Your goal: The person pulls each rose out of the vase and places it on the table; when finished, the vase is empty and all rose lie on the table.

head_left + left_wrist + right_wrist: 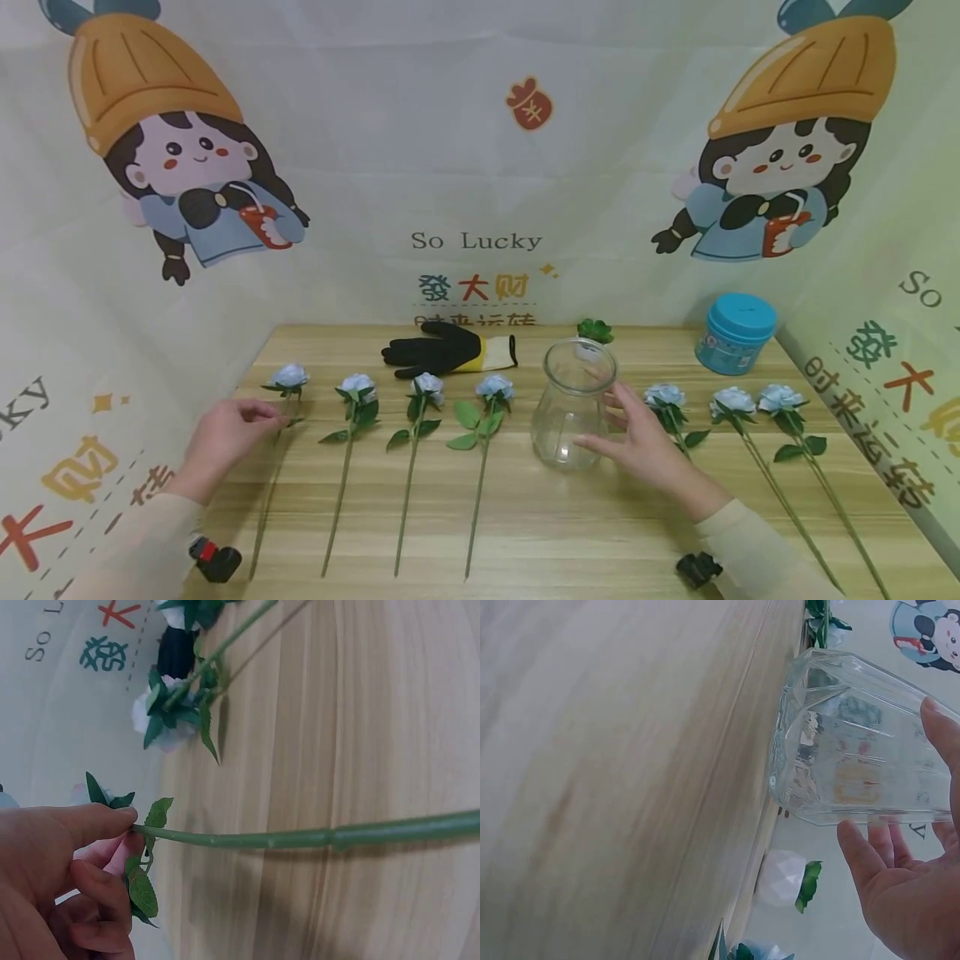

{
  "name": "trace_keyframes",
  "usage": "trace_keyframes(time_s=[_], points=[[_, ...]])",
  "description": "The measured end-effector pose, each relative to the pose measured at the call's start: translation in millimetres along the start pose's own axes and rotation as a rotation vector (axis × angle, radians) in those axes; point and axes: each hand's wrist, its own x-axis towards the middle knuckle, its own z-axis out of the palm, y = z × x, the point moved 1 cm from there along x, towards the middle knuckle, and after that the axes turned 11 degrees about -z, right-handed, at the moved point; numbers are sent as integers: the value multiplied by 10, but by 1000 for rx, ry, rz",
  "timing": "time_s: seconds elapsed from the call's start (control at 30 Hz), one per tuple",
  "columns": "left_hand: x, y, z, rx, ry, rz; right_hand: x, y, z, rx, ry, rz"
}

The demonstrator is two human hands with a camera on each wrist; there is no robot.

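Note:
At the left end of a row of pale blue artificial roses, my left hand (pixel 228 437) pinches the stem of one rose (pixel 288 377) between thumb and forefinger, just below the bloom. In the left wrist view its green stem (pixel 300 838) runs right from the fingertips, with leaves beside them. My right hand (pixel 645 437) holds a clear glass vase (pixel 566 417) from its right side. The thumb lies across the vase's near side and the other fingers are round the far side. The vase is upright, and I see nothing inside it.
Several more roses lie on the wooden table (pixel 555 533), including one mid-row (pixel 427 387) and one at the right (pixel 780 397). Behind are a black work glove (pixel 435 350), a small potted plant (pixel 595 331) and a blue lidded tub (pixel 737 333). Printed cloth surrounds the table.

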Motion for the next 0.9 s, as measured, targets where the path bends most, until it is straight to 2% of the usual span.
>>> trace_keyframes(time_s=[0.2,0.5,0.7,0.9], points=[[98,-110,59,56,-25,14,9,9,22,15,0,-14],[118,-177,96,119,-23,28,35,-7,51,15,-16,-7],[137,-166,175,115,11,67,19,-22,20,-6,-21,-11],[116,-96,138,92,17,44,25,-26,6,-25,-28,-2]])
